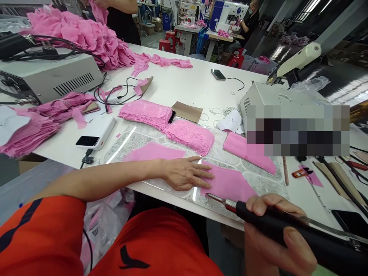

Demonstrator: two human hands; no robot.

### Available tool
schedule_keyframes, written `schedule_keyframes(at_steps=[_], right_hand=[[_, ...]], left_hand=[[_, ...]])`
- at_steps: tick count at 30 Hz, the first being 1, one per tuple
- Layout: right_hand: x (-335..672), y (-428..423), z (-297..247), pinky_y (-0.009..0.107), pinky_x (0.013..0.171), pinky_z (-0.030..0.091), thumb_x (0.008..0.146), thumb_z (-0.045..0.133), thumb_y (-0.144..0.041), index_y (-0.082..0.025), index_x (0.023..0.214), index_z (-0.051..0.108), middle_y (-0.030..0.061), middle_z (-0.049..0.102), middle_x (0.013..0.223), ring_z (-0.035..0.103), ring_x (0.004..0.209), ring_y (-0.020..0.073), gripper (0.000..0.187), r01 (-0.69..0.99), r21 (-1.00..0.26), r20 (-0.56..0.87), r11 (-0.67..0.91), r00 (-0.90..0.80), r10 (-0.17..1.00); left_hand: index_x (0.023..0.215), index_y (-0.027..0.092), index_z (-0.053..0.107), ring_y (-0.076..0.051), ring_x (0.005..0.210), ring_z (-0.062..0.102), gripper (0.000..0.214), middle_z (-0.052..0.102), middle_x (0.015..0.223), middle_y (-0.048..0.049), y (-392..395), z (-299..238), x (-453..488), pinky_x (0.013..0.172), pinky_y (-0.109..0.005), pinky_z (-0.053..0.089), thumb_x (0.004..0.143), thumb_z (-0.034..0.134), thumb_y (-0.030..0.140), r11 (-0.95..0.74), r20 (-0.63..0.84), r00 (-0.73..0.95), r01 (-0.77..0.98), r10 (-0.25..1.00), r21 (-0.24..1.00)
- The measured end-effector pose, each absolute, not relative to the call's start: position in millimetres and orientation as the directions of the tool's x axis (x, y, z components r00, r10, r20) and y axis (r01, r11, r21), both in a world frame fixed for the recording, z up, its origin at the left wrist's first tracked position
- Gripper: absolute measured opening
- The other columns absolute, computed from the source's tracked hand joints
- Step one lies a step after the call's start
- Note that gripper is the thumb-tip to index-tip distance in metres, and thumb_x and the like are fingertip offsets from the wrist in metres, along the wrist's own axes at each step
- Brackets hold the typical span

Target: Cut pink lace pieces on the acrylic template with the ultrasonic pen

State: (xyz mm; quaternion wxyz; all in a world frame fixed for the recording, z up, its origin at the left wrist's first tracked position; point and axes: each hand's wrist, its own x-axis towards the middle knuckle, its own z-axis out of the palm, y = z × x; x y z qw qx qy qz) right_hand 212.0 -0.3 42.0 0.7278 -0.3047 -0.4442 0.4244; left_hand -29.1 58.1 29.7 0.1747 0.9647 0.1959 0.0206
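My left hand lies open and flat, palm down, fingertips pressing the left edge of a pink fabric piece; my right hand is closed around a black-handled tool, its metal tip pointing left at the near edge of that piece; whether the tip touches the fabric, I cannot tell. The piece lies flat on a patterned glass plate at the near edge of the white worktop; a second flat pink piece lies behind my left wrist; two lace stacks sit just beyond it; a white power bank lies to the left; a grey control box stands far left, beside a heap of pink lace.
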Motion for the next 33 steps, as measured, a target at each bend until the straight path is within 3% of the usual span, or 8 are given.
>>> schedule_keyframes(at_steps=[9,18,33], right_hand=[[207.2,-0.2,43.9,0.033,0.046,0.040,0.064,0.053,-0.027,-0.021,0.080,0.065,0.0015,0.055,0.075,0.047,0.050,0.0134,0.021,-0.326,-0.843,0.374,0.428,0.218,0.901],[205.3,-0.3,40.5,0.033,0.047,0.042,0.064,0.052,-0.029,-0.020,0.081,0.063,0.0013,0.055,0.077,0.048,0.050,0.0128,0.022,-0.328,-0.844,0.371,0.424,0.213,0.904],[202.2,-0.5,38.1,0.032,0.051,0.045,0.069,0.048,-0.026,-0.020,0.083,0.062,0.0015,0.055,0.077,0.050,0.056,0.0120,0.021,-0.318,-0.835,0.418,0.450,0.166,0.893]], left_hand=[[0.138,0.021,0.053,-0.023,0.146,0.024,0.051,0.041,0.151,-0.0053,57.1,28.4,-28.0,0.121,-0.045,0.001,0.088,0.040,0.021,-0.881,0.034,0.927,0.344,0.375,0.324],[0.138,0.025,0.052,-0.022,0.146,0.024,0.050,0.040,0.151,-0.0029,56.1,30.7,-27.8,0.121,-0.044,0.001,0.089,0.041,0.023,-0.864,-0.002,0.918,0.373,0.396,0.339],[0.133,0.025,0.057,-0.025,0.144,0.030,0.047,0.046,0.147,-0.0049,57.2,24.7,-29.2,0.120,-0.048,0.008,0.087,0.044,0.022,-0.867,0.121,0.914,0.317,0.388,0.384]])
